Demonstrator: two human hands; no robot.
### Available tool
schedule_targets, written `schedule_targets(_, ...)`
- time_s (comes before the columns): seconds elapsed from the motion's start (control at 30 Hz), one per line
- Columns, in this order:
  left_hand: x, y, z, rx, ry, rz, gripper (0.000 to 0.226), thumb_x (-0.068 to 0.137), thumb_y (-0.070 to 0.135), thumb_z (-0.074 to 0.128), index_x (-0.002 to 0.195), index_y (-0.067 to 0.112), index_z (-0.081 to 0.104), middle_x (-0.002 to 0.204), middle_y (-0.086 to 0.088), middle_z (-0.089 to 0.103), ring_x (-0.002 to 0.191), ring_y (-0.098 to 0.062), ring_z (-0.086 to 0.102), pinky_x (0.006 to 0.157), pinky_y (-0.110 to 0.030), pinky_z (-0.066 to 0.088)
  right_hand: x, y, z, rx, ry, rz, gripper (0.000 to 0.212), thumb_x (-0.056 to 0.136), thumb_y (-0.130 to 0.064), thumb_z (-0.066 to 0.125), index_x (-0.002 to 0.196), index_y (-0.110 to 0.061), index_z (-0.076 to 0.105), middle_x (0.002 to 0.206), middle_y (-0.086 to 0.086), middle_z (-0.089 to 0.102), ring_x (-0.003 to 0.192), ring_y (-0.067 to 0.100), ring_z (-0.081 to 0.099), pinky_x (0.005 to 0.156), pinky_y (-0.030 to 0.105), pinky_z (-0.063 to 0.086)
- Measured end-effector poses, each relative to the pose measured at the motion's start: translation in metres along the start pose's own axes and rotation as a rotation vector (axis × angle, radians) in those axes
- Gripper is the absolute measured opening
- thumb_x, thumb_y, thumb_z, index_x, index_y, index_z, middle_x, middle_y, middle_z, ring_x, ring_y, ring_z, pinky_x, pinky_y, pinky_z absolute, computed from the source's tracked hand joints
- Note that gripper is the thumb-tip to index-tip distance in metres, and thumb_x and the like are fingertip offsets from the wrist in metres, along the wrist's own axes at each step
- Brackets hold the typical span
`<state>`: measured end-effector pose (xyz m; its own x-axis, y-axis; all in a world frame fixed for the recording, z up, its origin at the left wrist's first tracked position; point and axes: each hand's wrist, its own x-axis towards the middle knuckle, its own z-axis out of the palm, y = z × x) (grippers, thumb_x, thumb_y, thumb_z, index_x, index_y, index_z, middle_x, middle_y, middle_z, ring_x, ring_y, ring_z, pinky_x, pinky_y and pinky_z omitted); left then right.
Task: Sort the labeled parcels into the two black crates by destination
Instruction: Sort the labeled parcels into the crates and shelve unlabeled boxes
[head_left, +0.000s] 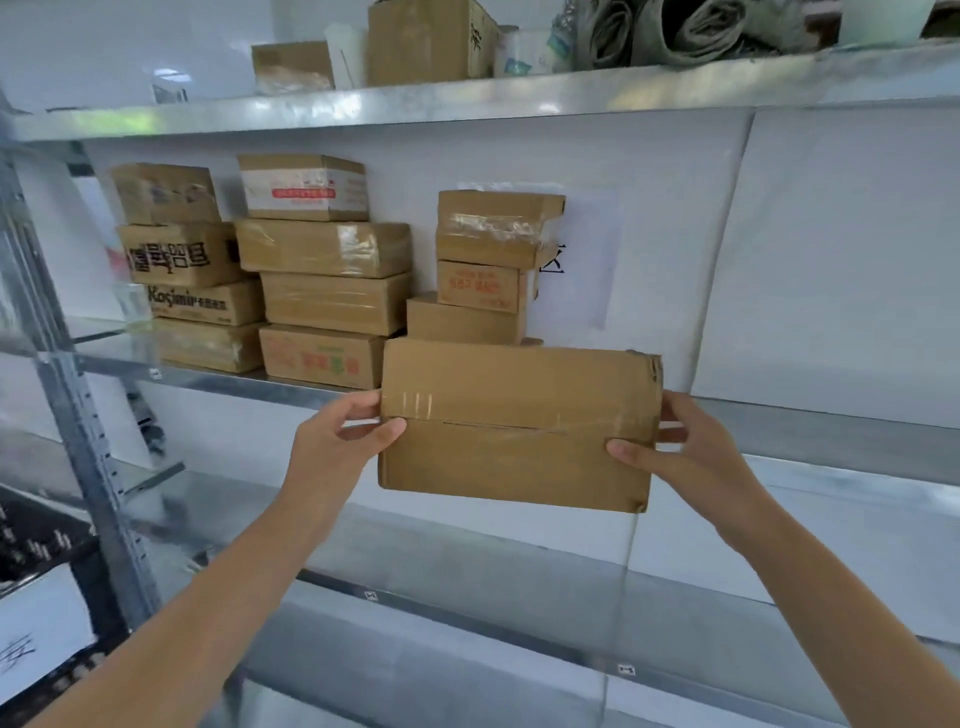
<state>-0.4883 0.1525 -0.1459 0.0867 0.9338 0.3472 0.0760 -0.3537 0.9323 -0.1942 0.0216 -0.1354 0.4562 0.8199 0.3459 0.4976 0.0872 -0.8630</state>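
A flat brown cardboard parcel (519, 423), its seam under clear tape, is held before the middle shelf (810, 413). The left hand (337, 431) and the right hand (675, 447) each grip one end. Behind and to the left are stacked boxes (332, 301). One box (179, 254) bears bold black characters, and I cannot read the writing.

Plain brown parcel (519, 426), silver-grey shelf (311, 106)

Metal shelving (78, 415) against white wall (841, 260); grey rolled fabric (691, 28) on top shelf (467, 101); even light.
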Motion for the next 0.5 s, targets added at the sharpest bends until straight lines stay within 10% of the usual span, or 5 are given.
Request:
schedule_targets(0.3,-0.038,-0.044,-0.167,0.057,0.161,-0.042,0.027,0.081,-0.001,0.075,0.102,0.007,0.060,0.104,-0.005,0.073,0.099,-0.016,0.070,0.084,-0.033,0.054,-0.021,-0.068,0.145,0.260,-0.177,0.248,0.053,0.093,-0.068,0.035,0.123,-0.028,0.054,0.107,0.001,0.064,0.094,0.024,0.066,0.074,0.041,0.059)
schedule_targets(0.5,-0.067,-0.060,-0.267,-0.103,0.296,-0.200,0.012,0.094,-0.003,0.052,0.093,0.003,0.063,0.098,-0.010,0.070,0.098,-0.024,0.066,0.087,-0.027,0.057,-0.042,-0.090,0.244,0.242,-0.330,0.276,0.055,0.093,-0.062,0.048,0.115,-0.013,0.060,0.105,0.005,0.067,0.092,0.022,0.066,0.071,0.038,0.058)
